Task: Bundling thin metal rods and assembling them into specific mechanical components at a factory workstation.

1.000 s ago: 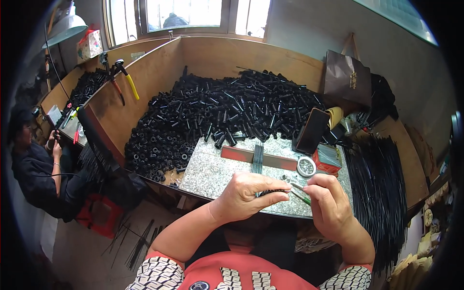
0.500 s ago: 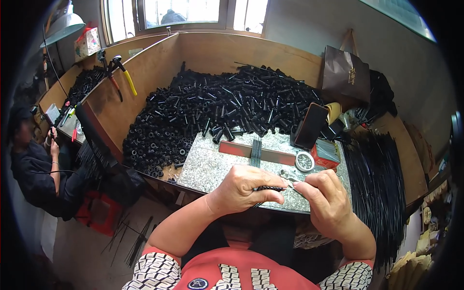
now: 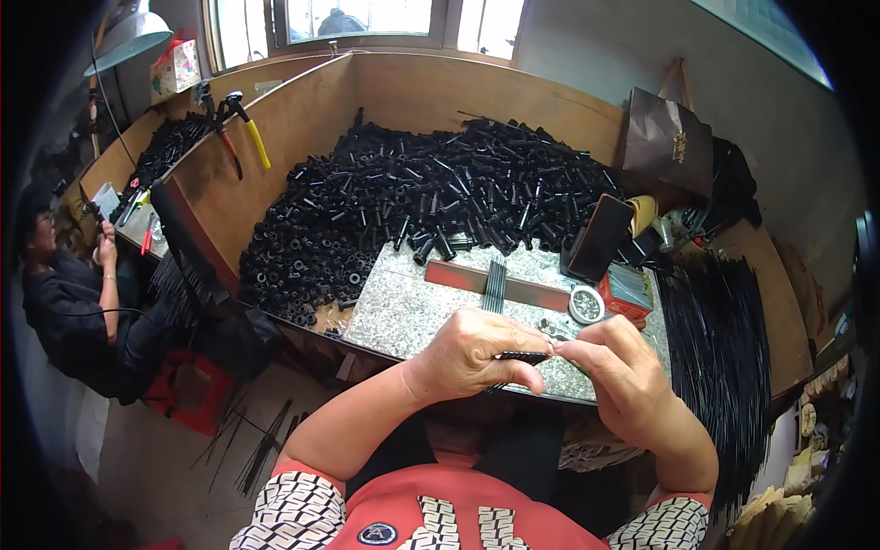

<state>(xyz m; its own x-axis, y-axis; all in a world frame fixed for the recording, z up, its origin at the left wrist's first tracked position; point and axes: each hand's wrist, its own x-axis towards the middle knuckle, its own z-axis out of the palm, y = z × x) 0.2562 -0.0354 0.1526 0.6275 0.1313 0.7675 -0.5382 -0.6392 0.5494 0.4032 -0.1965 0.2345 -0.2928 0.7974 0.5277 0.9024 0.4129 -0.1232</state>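
My left hand [image 3: 472, 357] is closed around a bundle of thin black rods, whose dark ends [image 3: 524, 356] show between thumb and fingers. My right hand [image 3: 625, 371] is pinched, its thumb and forefinger tips meeting the left fingertips beside those ends. Whatever lies in that pinch is too small to make out. Behind the left hand, thin black rods [image 3: 495, 282] lie side by side across a reddish-brown bar [image 3: 539, 291] on the speckled stone slab [image 3: 394, 302]. The hand hides where they run. A small dark metal piece [image 3: 550, 327] lies just beyond the fingertips.
A white round dish [image 3: 573, 313] of small metal bits stands near a red box [image 3: 629, 302] and a propped phone [image 3: 600, 240]. Black tubular parts [image 3: 449, 183] heap behind the slab. Long black rods [image 3: 715, 367] hang at right. Another person [image 3: 78, 302] sits at left.
The view has shifted slightly, so the bench appears a little to the right. My right fingertips have closed in against the left fingertips. The left hand keeps its hold on the rods.
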